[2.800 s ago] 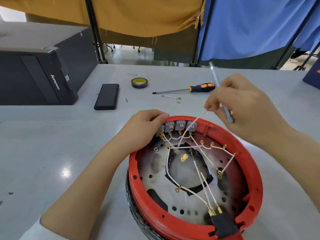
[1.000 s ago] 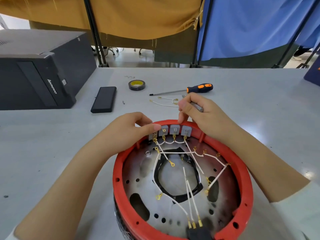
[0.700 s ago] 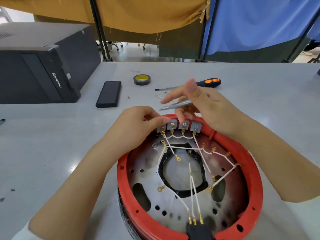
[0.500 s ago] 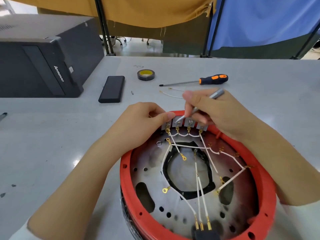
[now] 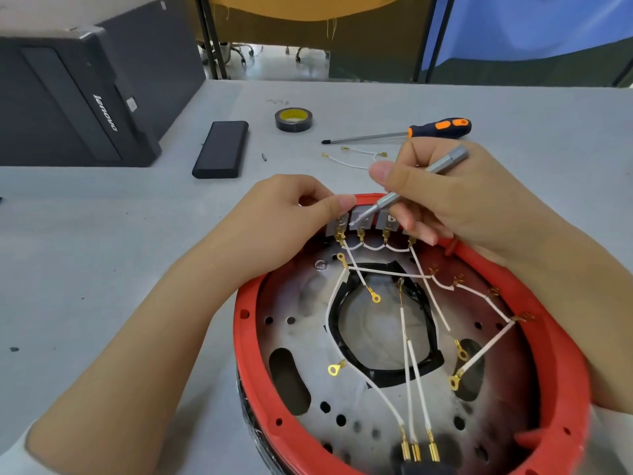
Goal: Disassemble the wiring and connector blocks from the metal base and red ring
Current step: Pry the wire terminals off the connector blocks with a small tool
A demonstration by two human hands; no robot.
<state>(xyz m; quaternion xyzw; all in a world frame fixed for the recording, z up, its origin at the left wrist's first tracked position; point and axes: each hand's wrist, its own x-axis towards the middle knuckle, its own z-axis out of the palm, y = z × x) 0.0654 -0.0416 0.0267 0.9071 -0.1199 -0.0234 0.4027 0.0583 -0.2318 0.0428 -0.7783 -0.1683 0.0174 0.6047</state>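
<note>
Blocks (image 5: 363, 221), four grey ones in a row, sat at the far edge of the red ring (image 5: 561, 351), which lay around the metal base (image 5: 308, 341) on the surface (image 5: 102, 255), close in front of me. White wires (image 5: 407, 351) with gold lugs ran from the blocks across the base to a black plug at the near rim; several lugs already lay loose. My left hand (image 5: 284, 221) pinched the leftmost block, thumb on top, to steady the row. My right hand (image 5: 442, 193) gripped a slim silver driver (image 5: 411, 190) like a pen, its tip down on the second block from the left. I judged the step to be undoing that block's screw. Next I would need the tip seated square in the screw head, firm downward pressure while turning, and the left grip holding the row against the twist; then the freed wire could be lifted out. Beyond the ring, two removed wires (image 5: 352, 159) lay beside the orange screwdriver (image 5: 411, 132).
</note>
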